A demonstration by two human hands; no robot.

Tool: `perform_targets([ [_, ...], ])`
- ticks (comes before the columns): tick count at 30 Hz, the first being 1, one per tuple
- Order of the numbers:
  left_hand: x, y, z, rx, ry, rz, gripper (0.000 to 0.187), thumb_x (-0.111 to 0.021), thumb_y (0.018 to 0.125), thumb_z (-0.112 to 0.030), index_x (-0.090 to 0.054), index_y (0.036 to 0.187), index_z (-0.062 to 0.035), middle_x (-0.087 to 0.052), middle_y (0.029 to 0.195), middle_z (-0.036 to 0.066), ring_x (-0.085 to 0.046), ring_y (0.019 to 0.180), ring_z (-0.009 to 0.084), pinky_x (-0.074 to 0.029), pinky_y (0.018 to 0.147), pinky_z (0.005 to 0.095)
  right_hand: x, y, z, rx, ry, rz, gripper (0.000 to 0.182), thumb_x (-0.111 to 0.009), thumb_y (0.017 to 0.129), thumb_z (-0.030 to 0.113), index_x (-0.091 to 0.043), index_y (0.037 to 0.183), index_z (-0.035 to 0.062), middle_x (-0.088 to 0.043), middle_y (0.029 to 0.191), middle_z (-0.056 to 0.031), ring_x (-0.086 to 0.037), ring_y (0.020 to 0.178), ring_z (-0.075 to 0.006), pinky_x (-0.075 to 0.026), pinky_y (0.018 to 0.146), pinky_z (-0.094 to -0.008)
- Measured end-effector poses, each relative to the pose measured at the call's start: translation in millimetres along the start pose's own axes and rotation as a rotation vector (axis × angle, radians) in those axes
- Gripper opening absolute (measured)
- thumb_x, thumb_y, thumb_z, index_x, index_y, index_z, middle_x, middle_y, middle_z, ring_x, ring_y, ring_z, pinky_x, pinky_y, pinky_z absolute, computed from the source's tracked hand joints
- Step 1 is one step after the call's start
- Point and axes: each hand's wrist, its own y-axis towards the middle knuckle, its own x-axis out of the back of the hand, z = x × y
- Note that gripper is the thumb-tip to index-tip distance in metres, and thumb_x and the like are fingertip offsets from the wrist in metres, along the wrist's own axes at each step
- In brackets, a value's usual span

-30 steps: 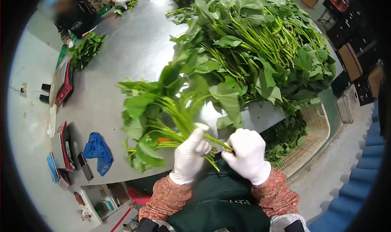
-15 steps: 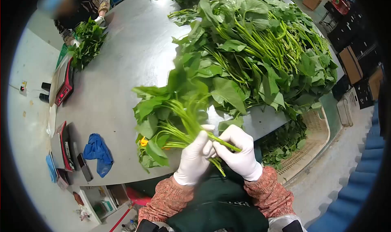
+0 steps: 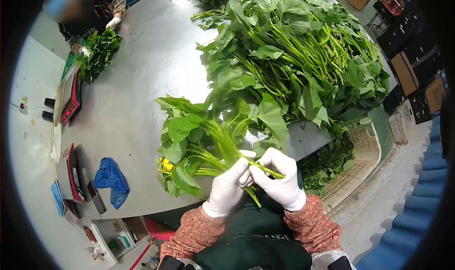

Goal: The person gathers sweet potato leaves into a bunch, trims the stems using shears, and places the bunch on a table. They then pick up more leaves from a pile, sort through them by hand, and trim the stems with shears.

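L hand (image 3: 226, 188) grips a leafy bunch (image 3: 221, 139) over near edge of desk (image 3: 128, 123), fingers wrapped round its stems, while R hand (image 3: 279, 177) pinches one stem end (image 3: 271, 171) btwn thumb & fingers; step's prob. stem-end work, & next move calls for steady L hold w/ careful R control.

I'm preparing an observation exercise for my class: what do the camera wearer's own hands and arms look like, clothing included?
The left hand and right hand wear close-fitting white gloves, with no markings visible. The sleeves are mottled orange-red with a knit-like texture. White cloth shows beyond them at the picture's bottom edge.
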Motion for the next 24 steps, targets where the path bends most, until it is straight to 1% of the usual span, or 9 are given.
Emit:
perform_targets([
  [3,2,0,-1,-0.049,0.034,-0.024,0.022,-0.051,0.100,-0.022,-0.055,0.113,-0.0041,-0.036,0.059,-0.006,-0.032,0.053,0.0064,-0.029,0.055,0.0243,11,6,-11,0.372,-0.488,0.014,0.019,-0.074,0.075,0.002,-0.056,0.069,0.0030,-0.057,0.065,-0.0057,-0.053,0.055,-0.0202,-0.043,0.056,-0.0321],
  [7,12,4,-16,-0.191,0.082,-0.030,0.021,-0.049,0.101,-0.025,-0.055,0.109,-0.0059,-0.033,0.055,-0.006,-0.029,0.049,0.0075,-0.030,0.053,0.0264,30,0,-26,0.236,-0.494,-0.011,0.022,-0.077,0.072,0.006,-0.056,0.066,0.0044,-0.055,0.062,-0.0047,-0.050,0.053,-0.0218,-0.040,0.054,-0.0325],
  [10,0,1,-19,-0.173,0.147,-0.174,0.020,-0.051,0.100,-0.023,-0.056,0.109,-0.0055,-0.034,0.055,-0.005,-0.029,0.050,0.0079,-0.031,0.055,0.0266,34,-4,-5,0.223,-0.401,0.029,0.017,-0.078,0.073,0.009,-0.066,0.083,0.0029,-0.060,0.070,-0.0052,-0.055,0.058,-0.0159,-0.046,0.056,-0.0276],
  [14,7,7,-8,-0.233,0.204,-0.138,0.024,-0.051,0.100,-0.023,-0.057,0.112,-0.0038,-0.049,0.072,0.000,-0.042,0.063,0.0105,-0.037,0.061,0.0277,20,-4,-6,0.265,-0.561,0.059,0.017,-0.074,0.077,0.006,-0.068,0.093,0.0034,-0.058,0.070,-0.0073,-0.056,0.059,-0.0191,-0.046,0.056,-0.0288],
  [15,3,2,-11,-0.220,0.176,-0.095,0.026,-0.051,0.100,-0.022,-0.056,0.116,-0.0028,-0.059,0.098,0.009,-0.055,0.082,0.0169,-0.045,0.074,0.0307,15,-3,-6,0.281,-0.478,0.058,0.016,-0.071,0.078,0.003,-0.068,0.094,0.0032,-0.057,0.070,-0.0085,-0.056,0.060,-0.0226,-0.046,0.056,-0.0308],
  [18,4,6,-12,-0.304,0.218,0.041,0.027,-0.052,0.099,-0.022,-0.057,0.117,-0.0023,-0.057,0.124,0.017,-0.058,0.106,0.0255,-0.047,0.092,0.0376,3,-1,-12,0.370,-0.440,0.082,0.016,-0.070,0.079,0.003,-0.067,0.095,0.0033,-0.059,0.074,-0.0101,-0.060,0.068,-0.0259,-0.048,0.063,-0.0345],
  [19,7,6,-12,-0.282,0.166,0.079,0.025,-0.053,0.097,-0.019,-0.059,0.115,-0.0016,-0.051,0.135,0.021,-0.053,0.121,0.0307,-0.041,0.103,0.0444,0,2,-14,0.427,-0.427,0.087,0.014,-0.068,0.080,0.000,-0.066,0.094,0.0008,-0.060,0.074,-0.0108,-0.059,0.063,-0.0246,-0.048,0.059,-0.0314],
  [22,5,2,-17,-0.238,0.088,0.098,0.023,-0.052,0.095,-0.013,-0.060,0.113,-0.0011,-0.051,0.136,0.021,-0.052,0.122,0.0326,-0.040,0.105,0.0477,-2,6,-20,0.414,-0.402,0.143,0.013,-0.067,0.081,0.001,-0.066,0.094,0.0012,-0.060,0.074,-0.0110,-0.060,0.065,-0.0242,-0.048,0.059,-0.0311],
  [24,6,2,-19,-0.267,0.131,0.056,0.022,-0.051,0.093,-0.007,-0.059,0.112,-0.0002,-0.055,0.128,0.023,-0.061,0.107,0.0314,-0.048,0.096,0.0457,7,9,-17,0.430,-0.498,0.147,0.012,-0.066,0.082,0.002,-0.066,0.094,0.0009,-0.062,0.076,-0.0111,-0.060,0.063,-0.0226,-0.047,0.058,-0.0304],
])
